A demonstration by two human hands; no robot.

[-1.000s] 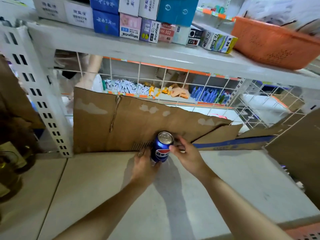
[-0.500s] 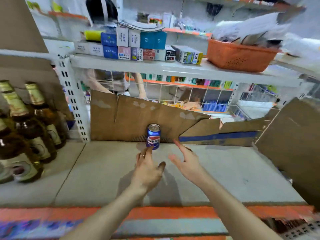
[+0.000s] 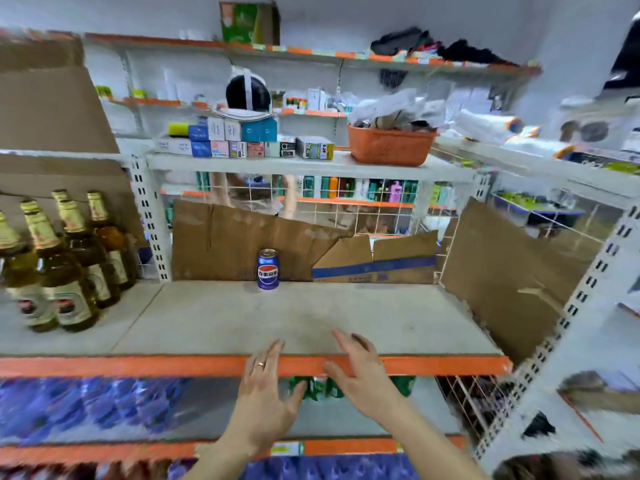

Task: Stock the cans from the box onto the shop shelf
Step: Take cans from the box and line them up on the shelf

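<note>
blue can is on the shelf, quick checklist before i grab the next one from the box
1. Blue can upright at the back, by the cardboard: ok.
2. Left hand free, fingers spread, holding nothing: ok.
3. Right hand free, holding nothing: ok.
4. Bare space on the shelf right of the can for more: ok.
5. Beer bottles stand well left of the can: ok.
6. Box of cans located: cannot tell, it is not in view.
</note>
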